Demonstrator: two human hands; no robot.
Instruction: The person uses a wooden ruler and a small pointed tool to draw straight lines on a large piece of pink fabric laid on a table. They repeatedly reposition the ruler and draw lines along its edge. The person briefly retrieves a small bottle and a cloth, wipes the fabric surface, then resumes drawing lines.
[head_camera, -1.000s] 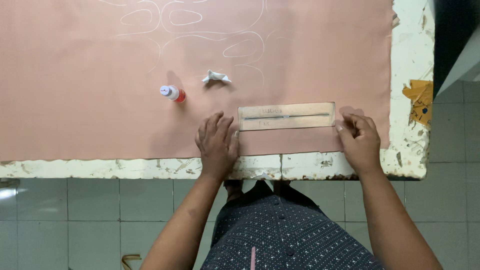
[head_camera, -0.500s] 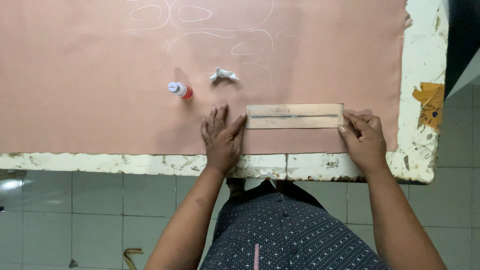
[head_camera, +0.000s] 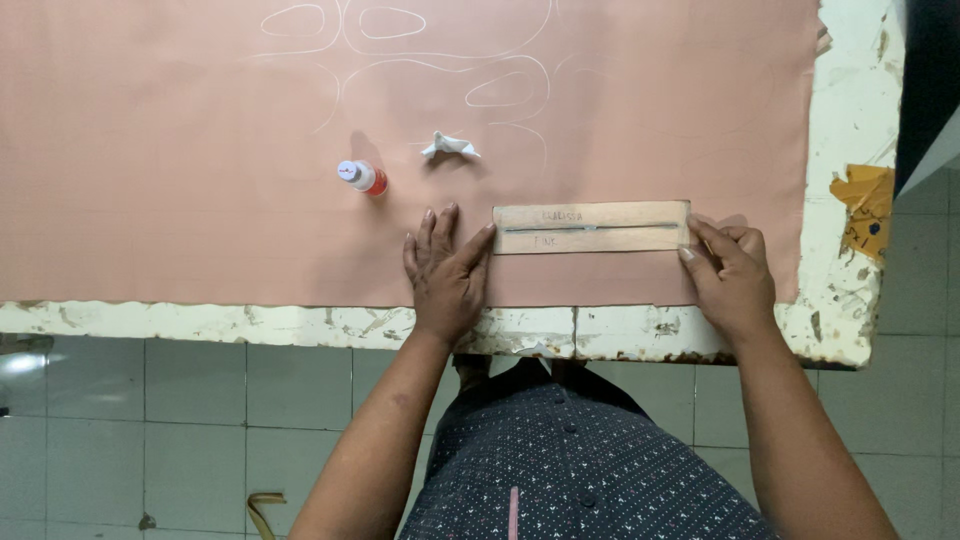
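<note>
Wooden ruler-like strip (head_camera: 591, 228), long, flat, pale tan with a dark groove along its length, is seen lying flat on the pink cloth (head_camera: 200, 200), right of centre in the frame, just above the lower cloth edge. Left hand (head_camera: 446, 270) is laid palm-down on the cloth, fingers extended and close together, the index side touching the strip's left end. Right hand (head_camera: 728, 272) is set at the right end, fingertips curled narrowly and pressed against that end; nothing is gripped by either hand.

Handling, as judged: the strip is taken to be stiff, light and thin, likely to slide on the smooth cloth unless pressed from above. Best hold is judged to be at the two short ends, or by the long edges with a pinch. The cloth is soft and is expected to wrinkle if dragged.

Containers: one small bottle (head_camera: 361, 177), white cap, orange-red body, is noted lying tilted toward the upper left of the strip, well apart from it; its contents cannot be told. A crumpled white scrap (head_camera: 449, 147) is noted nearby. White curved chalk lines (head_camera: 450, 60) are noted at the top. The chipped white table (head_camera: 850, 300) edge is visible.
</note>
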